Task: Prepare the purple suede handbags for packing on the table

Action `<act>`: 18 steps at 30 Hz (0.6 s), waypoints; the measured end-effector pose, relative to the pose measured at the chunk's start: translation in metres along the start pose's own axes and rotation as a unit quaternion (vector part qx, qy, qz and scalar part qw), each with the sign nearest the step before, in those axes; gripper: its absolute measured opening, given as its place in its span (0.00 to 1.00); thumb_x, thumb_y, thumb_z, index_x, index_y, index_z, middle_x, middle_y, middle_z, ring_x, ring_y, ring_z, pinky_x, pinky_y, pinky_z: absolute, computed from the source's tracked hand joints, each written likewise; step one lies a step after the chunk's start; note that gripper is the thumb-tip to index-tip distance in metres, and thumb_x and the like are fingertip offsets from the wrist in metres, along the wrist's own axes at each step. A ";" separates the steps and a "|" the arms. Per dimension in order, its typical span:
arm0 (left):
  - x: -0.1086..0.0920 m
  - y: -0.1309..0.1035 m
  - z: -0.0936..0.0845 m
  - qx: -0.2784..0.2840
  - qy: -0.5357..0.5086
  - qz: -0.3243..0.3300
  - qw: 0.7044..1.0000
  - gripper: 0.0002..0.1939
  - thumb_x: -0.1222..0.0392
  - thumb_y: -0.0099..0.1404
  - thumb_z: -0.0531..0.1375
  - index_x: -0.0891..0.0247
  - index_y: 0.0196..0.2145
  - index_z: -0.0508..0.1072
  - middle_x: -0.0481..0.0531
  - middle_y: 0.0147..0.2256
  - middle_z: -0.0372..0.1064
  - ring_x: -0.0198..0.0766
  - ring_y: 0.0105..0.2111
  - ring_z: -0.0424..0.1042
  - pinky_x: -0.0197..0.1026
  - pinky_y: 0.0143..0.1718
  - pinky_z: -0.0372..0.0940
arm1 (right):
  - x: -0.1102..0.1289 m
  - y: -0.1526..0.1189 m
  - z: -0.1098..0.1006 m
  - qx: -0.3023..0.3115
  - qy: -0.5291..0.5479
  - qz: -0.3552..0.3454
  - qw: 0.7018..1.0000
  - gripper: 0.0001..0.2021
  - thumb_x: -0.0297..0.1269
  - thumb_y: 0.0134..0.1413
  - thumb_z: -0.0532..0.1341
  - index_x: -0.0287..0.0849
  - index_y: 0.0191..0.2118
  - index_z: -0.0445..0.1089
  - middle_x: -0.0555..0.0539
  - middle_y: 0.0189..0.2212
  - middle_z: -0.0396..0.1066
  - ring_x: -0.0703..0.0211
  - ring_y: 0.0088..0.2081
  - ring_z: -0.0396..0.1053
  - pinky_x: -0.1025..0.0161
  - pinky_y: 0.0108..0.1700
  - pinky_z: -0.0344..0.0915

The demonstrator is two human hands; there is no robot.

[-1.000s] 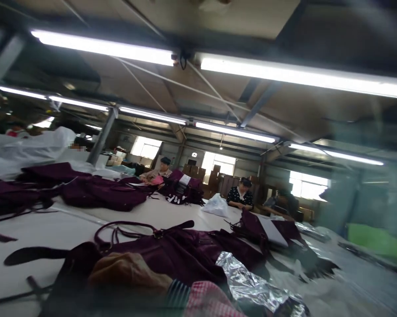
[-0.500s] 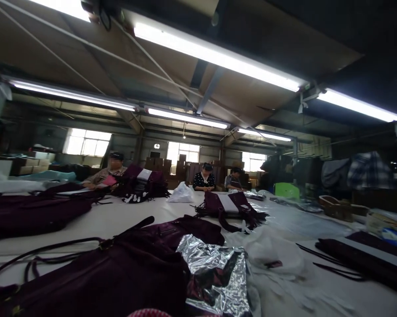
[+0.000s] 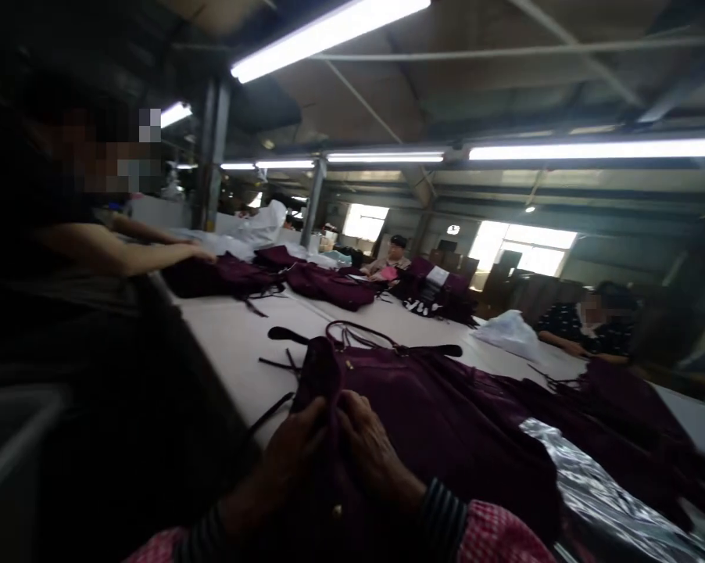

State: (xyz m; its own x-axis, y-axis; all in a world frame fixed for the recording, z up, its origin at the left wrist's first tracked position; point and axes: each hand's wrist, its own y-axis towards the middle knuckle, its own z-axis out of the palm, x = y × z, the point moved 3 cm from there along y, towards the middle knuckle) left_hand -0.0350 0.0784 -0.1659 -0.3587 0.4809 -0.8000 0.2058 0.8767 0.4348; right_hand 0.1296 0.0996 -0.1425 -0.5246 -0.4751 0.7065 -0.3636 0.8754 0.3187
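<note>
A dark purple handbag [image 3: 423, 399] with thin handles and dark straps lies on the white table right in front of me. My left hand [image 3: 297, 442] is closed on the near end of the bag, fingers on its edge. On the other side of the same edge, my right hand [image 3: 370, 438] pinches the purple cloth. Between and below the hands, a small round metal stud shows on the bag. A crumpled silver foil sheet [image 3: 610, 485] lies against the bag's right side.
More purple bags [image 3: 329, 283] lie along the white table [image 3: 223, 336]. At the left, a co-worker's hand [image 3: 197, 252] rests on one. Other people sit across the table. A white plastic bag [image 3: 510, 332] stands near them. A pale bin [image 3: 18, 422] is at lower left.
The view has swung to the left, bringing the table's left edge and a co-worker into sight. Both my hands, unseen before, now grip the end of the purple bag.
</note>
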 end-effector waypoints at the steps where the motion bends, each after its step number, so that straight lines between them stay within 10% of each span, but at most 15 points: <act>1: -0.002 -0.004 -0.003 0.011 -0.007 -0.027 1.000 0.19 0.42 0.68 0.58 0.60 0.43 0.75 0.55 0.45 0.74 0.47 0.46 0.71 0.47 0.51 0.67 | -0.001 -0.002 0.003 -0.003 -0.013 -0.005 1.000 0.14 0.44 0.70 0.49 0.48 0.49 0.69 0.46 0.45 0.72 0.50 0.49 0.66 0.52 0.52 0.63; 9: -0.033 -0.045 -0.017 0.103 -0.215 -0.113 0.965 0.19 0.43 0.70 0.56 0.63 0.37 0.72 0.48 0.34 0.69 0.37 0.35 0.66 0.38 0.37 0.62 | -0.010 -0.001 0.018 0.018 -0.045 -0.003 0.999 0.17 0.52 0.70 0.47 0.49 0.43 0.66 0.47 0.41 0.70 0.47 0.47 0.62 0.51 0.49 0.63; 18: -0.019 -0.081 -0.013 0.014 -0.218 -0.115 0.969 0.13 0.56 0.56 0.72 0.64 0.36 0.76 0.46 0.33 0.73 0.37 0.35 0.70 0.37 0.38 0.63 | 0.011 -0.004 0.001 0.076 0.075 0.008 0.994 0.20 0.50 0.65 0.57 0.48 0.57 0.68 0.44 0.55 0.71 0.45 0.57 0.66 0.48 0.60 0.63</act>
State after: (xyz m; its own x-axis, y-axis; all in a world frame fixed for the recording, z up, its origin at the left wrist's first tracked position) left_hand -0.0563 -0.0014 -0.1806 0.0200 0.2188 -0.9756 0.1923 0.9567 0.2185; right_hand 0.1245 0.0908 -0.1363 -0.4141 -0.4328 0.8008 -0.4746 0.8533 0.2158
